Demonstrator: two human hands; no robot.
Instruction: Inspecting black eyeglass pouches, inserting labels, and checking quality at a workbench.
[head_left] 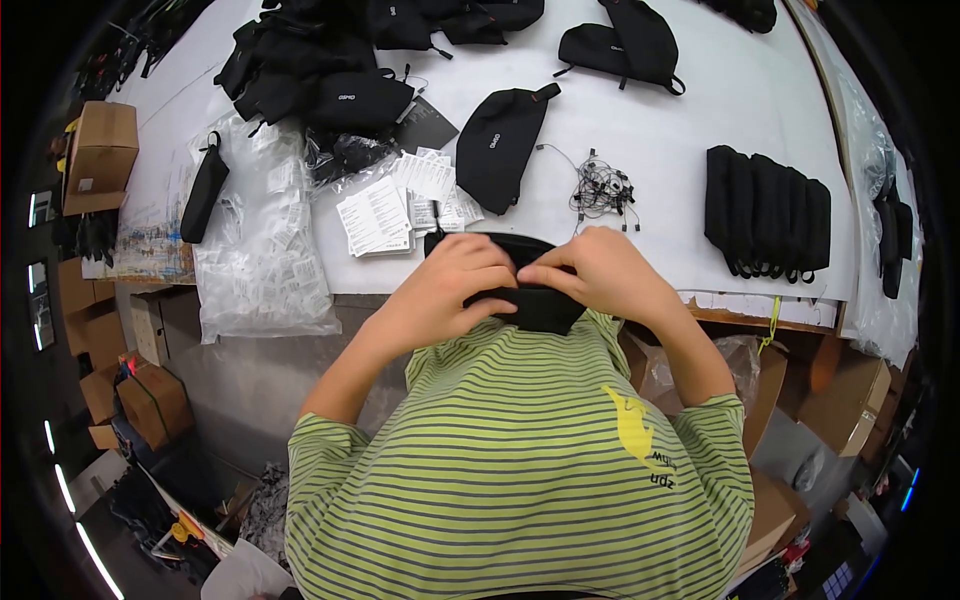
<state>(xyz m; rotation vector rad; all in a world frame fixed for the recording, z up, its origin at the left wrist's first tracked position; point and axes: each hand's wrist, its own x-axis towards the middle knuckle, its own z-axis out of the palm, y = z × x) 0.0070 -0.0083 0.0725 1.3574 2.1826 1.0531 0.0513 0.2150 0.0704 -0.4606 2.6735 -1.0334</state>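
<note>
A black fabric pouch (548, 312) is held against my body at the table's front edge. My left hand (452, 287) closes round its left part, the fingers slightly blurred. With fingertips pinched together, my right hand (605, 272) grips the pouch's upper edge near its middle; whether something small is between those fingertips is hidden. Just beyond my hands lies another black pouch (497, 150) with a wrist loop. To its right is a tangle of thin black tag strings (602, 188). Stacks of white printed cards (376, 217) lie to its left.
Several black pouches (355, 100) are heaped at the far left, and more (620, 50) lie at the back. A row of folded pouches (768, 215) sits on the right. A clear bag of labels (262, 265) overhangs the left front edge. Cardboard boxes (105, 140) stand beyond the table.
</note>
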